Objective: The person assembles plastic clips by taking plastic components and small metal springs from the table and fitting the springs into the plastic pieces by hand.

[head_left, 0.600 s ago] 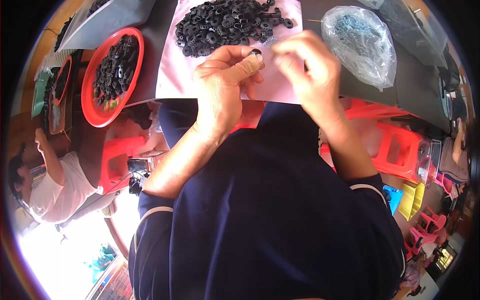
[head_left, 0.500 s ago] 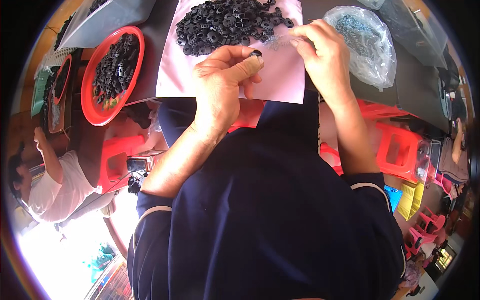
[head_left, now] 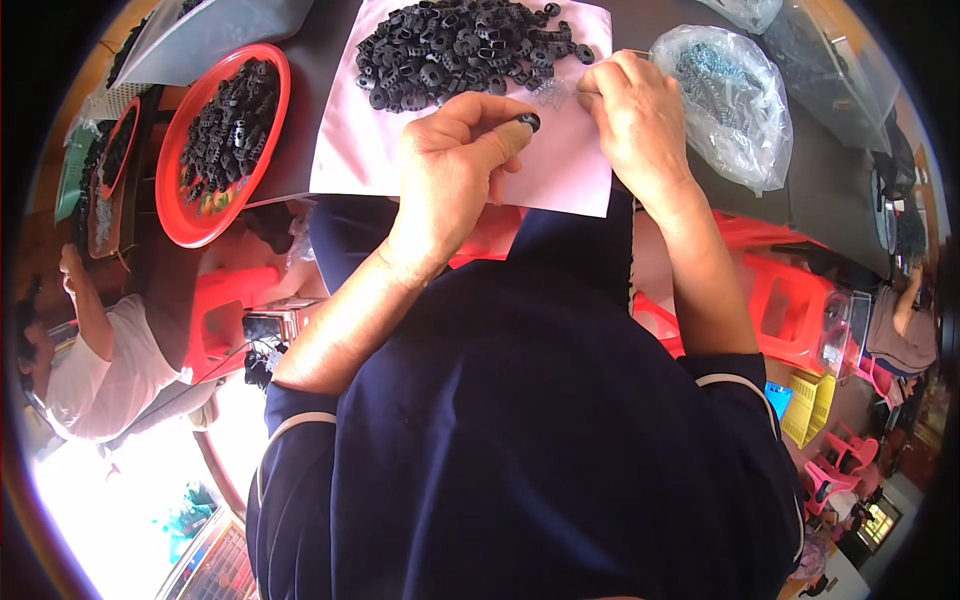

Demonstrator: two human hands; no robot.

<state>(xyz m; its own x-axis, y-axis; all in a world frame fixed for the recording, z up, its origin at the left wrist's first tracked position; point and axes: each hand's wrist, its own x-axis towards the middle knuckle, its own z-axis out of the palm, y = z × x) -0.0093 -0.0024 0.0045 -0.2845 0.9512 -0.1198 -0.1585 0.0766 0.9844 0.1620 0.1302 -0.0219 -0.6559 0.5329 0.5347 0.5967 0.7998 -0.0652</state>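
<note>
Pinching one black piece (head_left: 529, 122) in my left grip (head_left: 455, 165), nearer me than the heap (head_left: 450, 55) — plenty seemingly left there; my right grip (head_left: 640, 122), beside springs (head_left: 550, 93) near the heap, looks pinched — contents hidden.

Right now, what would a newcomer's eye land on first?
Probably the heap of black parts on the pink sheet at top centre, with the left hand pinching one black piece just below it. Next, the red tray holding more black parts, at left. At right, beyond the right hand, lies a clear plastic bag of small silvery pieces.
</note>
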